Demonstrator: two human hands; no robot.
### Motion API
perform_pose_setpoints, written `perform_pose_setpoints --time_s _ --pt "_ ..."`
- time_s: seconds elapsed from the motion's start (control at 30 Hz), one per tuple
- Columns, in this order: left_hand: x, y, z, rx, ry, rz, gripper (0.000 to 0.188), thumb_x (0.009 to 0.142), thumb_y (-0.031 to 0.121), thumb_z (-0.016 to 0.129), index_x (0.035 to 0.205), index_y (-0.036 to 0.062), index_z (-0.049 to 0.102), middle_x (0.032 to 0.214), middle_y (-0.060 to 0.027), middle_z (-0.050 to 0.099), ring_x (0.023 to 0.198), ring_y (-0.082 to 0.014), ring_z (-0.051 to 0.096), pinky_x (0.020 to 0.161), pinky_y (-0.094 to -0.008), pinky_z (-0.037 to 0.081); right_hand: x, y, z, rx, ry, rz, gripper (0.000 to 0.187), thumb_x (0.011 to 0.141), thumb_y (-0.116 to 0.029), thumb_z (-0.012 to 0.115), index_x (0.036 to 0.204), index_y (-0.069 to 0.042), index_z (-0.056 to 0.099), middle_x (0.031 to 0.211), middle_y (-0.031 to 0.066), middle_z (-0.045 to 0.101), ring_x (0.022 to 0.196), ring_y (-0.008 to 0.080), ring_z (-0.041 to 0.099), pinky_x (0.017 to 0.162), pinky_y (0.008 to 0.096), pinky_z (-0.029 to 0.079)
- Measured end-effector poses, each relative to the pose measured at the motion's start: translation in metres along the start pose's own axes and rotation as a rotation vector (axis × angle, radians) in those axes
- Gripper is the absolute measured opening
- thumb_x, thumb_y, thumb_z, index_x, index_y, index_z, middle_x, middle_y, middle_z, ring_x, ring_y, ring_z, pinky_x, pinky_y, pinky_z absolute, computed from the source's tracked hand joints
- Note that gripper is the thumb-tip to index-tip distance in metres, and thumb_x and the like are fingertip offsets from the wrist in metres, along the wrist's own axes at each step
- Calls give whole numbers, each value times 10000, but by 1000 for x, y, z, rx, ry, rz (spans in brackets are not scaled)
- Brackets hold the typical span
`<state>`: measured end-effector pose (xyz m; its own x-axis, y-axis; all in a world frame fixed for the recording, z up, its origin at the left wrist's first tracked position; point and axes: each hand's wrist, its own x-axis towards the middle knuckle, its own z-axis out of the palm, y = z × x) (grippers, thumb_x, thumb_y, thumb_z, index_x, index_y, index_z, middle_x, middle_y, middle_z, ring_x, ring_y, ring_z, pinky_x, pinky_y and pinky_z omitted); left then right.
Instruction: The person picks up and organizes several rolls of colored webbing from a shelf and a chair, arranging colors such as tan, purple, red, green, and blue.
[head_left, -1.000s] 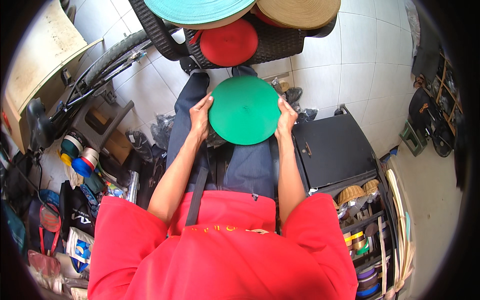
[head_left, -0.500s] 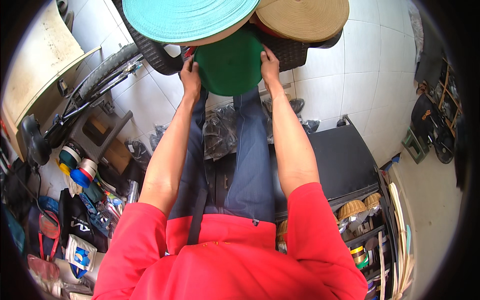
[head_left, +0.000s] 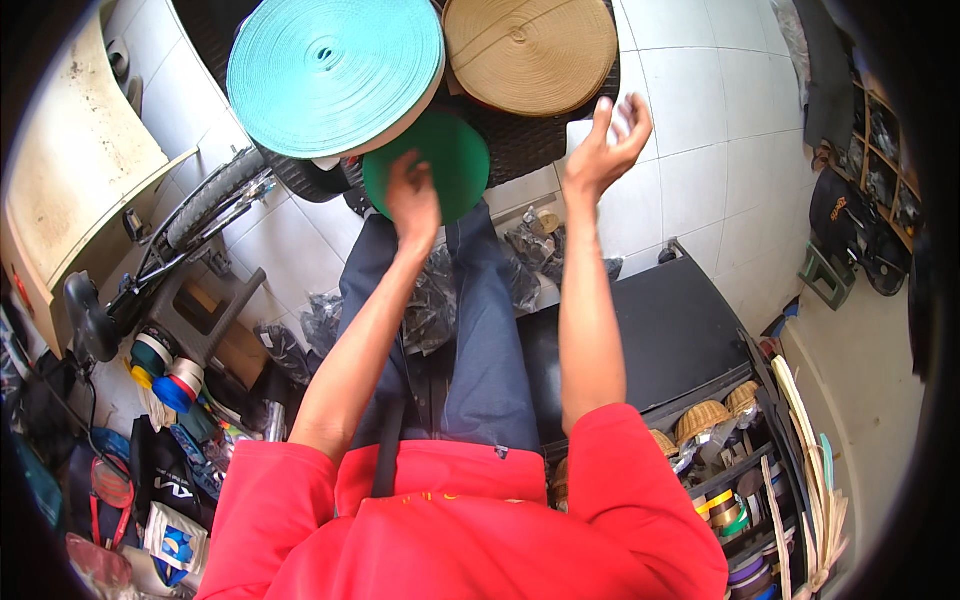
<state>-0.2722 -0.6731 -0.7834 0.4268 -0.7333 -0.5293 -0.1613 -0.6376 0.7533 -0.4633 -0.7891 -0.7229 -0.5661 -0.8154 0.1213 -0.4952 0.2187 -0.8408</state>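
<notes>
Outward from the red sleeves (head_left: pixel 645 485), both bare forearms reached forward above the dark blue trousers (head_left: pixel 490 360). Farther along, the left hand (head_left: pixel 413 200) leaned slightly inward over the green disc (head_left: pixel 465 155), its fingers bent and blurred; whether they touched or pinched it, I could not tell. To its right, the right hand (head_left: pixel 602 158) was raised, apart from the disc, thumb up and fingers half curled, spread and holding nothing. That disc sat at the near side of the black woven chair (head_left: pixel 528 142), partly hidden by the large turquoise roll (head_left: pixel 335 80). Beyond, the tan roll (head_left: pixel 530 50) lay beside the turquoise one.
</notes>
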Motion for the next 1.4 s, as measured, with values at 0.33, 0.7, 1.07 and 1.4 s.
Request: perform_pose_setpoints --time_s 0.33,0.7,1.07,1.4 --pt "47 114 96 -613 -271 -486 571 1029 263 471 1401 -135 300 1379 -275 431 1266 -394 483 1015 -455 473 98 -30 24 -168 -500 30 570 781 -265 786 1232 36 610 1159 222 663 1075 317 646 948 391 496" --pt "16 80 64 -671 -346 -544 557 1053 404 380 1425 -11 365 1400 -178 442 1226 -366 494 1007 -513 435 9 -67 -49 247 -534 298 463 813 3 737 1222 114 553 1085 224 683 945 206 693 769 285 565" --pt "-45 -42 -37 -278 -244 -289 472 1045 314 465 1347 -49 484 1265 -123 589 1119 -175 547 974 -304 415 -88 4 -143 399 -694 818 586 785 91 710 1332 112 502 1159 193 664 965 169 670 829 261 549" --pt "-24 -11 -98 428 -215 482 859 835 418 738 1434 -16 302 1424 -256 382 1334 -388 389 1131 -452 295 -129 -43 -126 90 -943 568 503 798 8 732 1277 48 582 1086 165 709 908 180 708 801 277 554"
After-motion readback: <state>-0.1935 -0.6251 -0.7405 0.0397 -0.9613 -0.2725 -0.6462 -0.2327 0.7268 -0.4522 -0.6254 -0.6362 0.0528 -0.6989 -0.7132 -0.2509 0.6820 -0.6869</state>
